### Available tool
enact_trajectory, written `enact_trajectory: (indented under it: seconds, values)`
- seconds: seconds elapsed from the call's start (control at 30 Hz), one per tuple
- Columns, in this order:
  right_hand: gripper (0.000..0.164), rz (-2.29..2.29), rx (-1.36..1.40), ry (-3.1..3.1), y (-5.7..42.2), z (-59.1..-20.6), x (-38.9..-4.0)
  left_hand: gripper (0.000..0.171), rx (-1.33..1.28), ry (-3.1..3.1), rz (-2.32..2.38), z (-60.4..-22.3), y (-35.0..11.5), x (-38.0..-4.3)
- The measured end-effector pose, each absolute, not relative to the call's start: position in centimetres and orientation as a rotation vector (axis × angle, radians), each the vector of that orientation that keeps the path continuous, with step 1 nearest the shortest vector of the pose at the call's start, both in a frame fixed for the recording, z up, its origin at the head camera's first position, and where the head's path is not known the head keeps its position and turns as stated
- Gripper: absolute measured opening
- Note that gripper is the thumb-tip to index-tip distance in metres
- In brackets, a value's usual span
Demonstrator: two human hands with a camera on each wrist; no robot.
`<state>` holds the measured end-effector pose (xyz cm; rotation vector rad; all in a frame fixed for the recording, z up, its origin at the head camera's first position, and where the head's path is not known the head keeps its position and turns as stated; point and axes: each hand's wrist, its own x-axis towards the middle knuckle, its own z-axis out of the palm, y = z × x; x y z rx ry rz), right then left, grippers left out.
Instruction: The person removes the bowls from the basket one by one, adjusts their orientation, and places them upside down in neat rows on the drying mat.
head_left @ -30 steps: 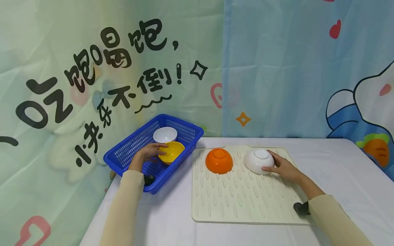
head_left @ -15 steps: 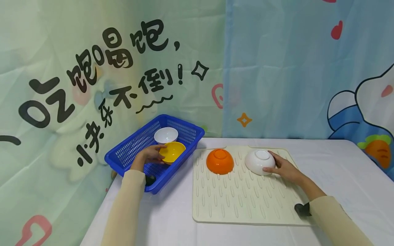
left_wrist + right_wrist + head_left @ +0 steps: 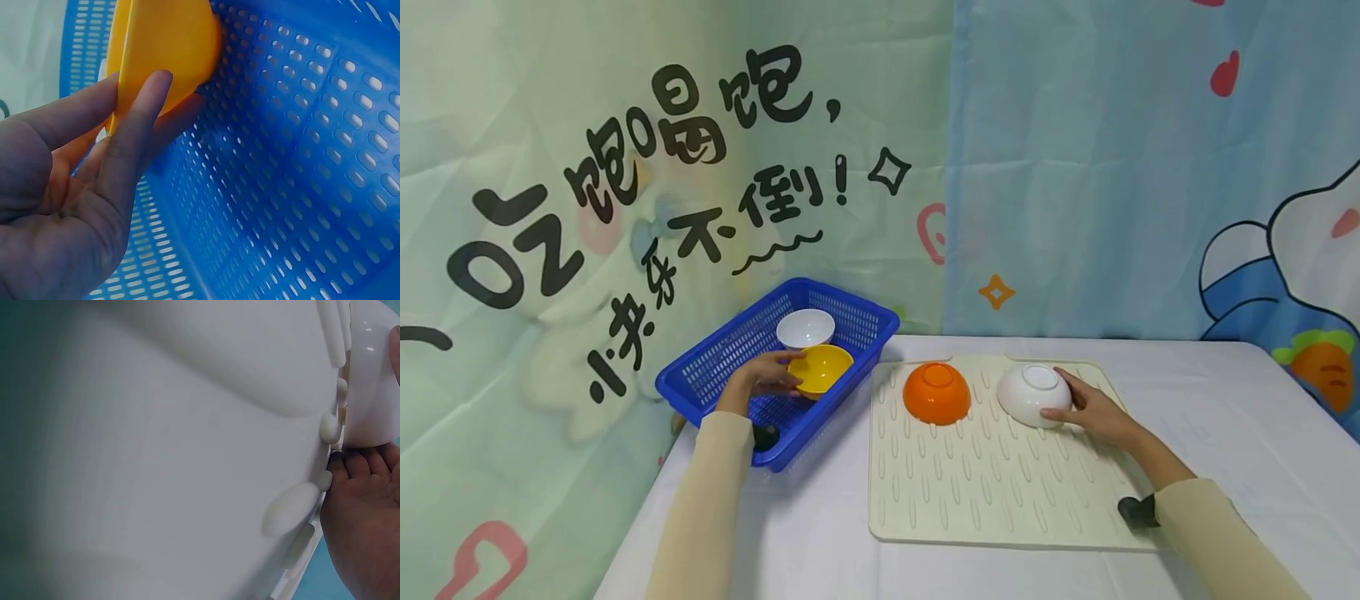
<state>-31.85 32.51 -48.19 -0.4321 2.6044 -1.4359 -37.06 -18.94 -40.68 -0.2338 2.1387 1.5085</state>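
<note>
My left hand (image 3: 765, 375) reaches into the blue basket (image 3: 715, 375) and grips the near rim of a yellow bowl (image 3: 822, 370). In the left wrist view its fingers (image 3: 134, 131) curl round the tilted yellow bowl (image 3: 165, 50), thumb on the other side. A white bowl (image 3: 805, 327) sits upright behind it in the basket. My right hand (image 3: 1086, 407) cups the right side of an upside-down white bowl (image 3: 1032, 393) on the cream ridged mat (image 3: 1000, 483), thumb in front, fingers behind. An orange bowl (image 3: 935, 392) lies upside down to its left.
The basket stands at the table's back left corner, the mat beside it on the white table (image 3: 1240, 433). A printed curtain (image 3: 1075, 167) hangs close behind. The right wrist view is filled by the blurred mat (image 3: 187, 456), with the white bowl (image 3: 374, 381) at its edge.
</note>
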Motion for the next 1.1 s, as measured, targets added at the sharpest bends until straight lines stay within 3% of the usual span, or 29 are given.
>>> enact_trajectory:
  seconds: [0.27,0.53,0.83,1.1]
  values:
    - [0.091,-1.424,-0.381,2.592,32.7,-47.8,-31.5,0.057,-0.360,2.097,1.498,-39.4,-19.1,-37.2]
    - [0.084,-1.451,-0.333,2.558,33.1,-47.2,-31.1,0.055,-0.309,2.099,1.553,-36.9,-19.1,-36.6]
    - [0.084,-1.451,-0.327,2.620,33.0,-45.6,-31.0,0.055,-0.043,2.085,1.609,-32.9,-17.7,-35.6]
    - [0.093,-1.447,-0.610,2.937,29.8,-41.8,-30.2,0.054,0.210,2.094,1.582,-29.8,-15.8,-33.3]
